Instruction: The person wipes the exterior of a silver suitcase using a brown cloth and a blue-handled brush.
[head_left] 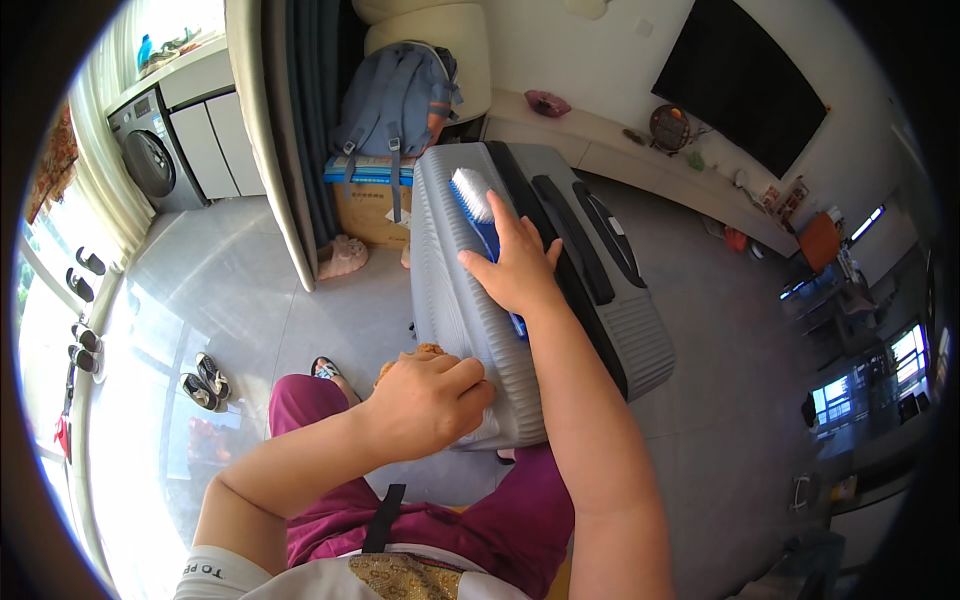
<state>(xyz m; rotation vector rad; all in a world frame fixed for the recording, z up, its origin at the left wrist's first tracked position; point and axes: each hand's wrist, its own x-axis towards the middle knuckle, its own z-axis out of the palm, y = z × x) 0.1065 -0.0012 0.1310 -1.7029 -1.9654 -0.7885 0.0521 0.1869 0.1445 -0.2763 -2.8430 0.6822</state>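
Note:
A grey ribbed suitcase (460,300) with a black band stands between my knees. On its top lies a blue-handled scrubbing brush (472,197), white bristles facing up. My right hand (518,265) is spread flat over the suitcase, fingers apart, with the brush handle passing under the thumb and palm. Whether it presses on the handle is hidden. Closer to me, my left hand (430,400) is closed against the suitcase's near left side. An orange-brown, rough-looking cloth or sponge (431,349) pokes out of that fist; most of it is covered by the fingers.
Behind the suitcase, a blue-grey backpack (395,100) rests on a cardboard box (370,213). Pink slippers (343,256) sit by the curtain (268,140). Shoes (206,382) lie on the tiled floor at left. A low white cabinet (640,170) runs along the far wall.

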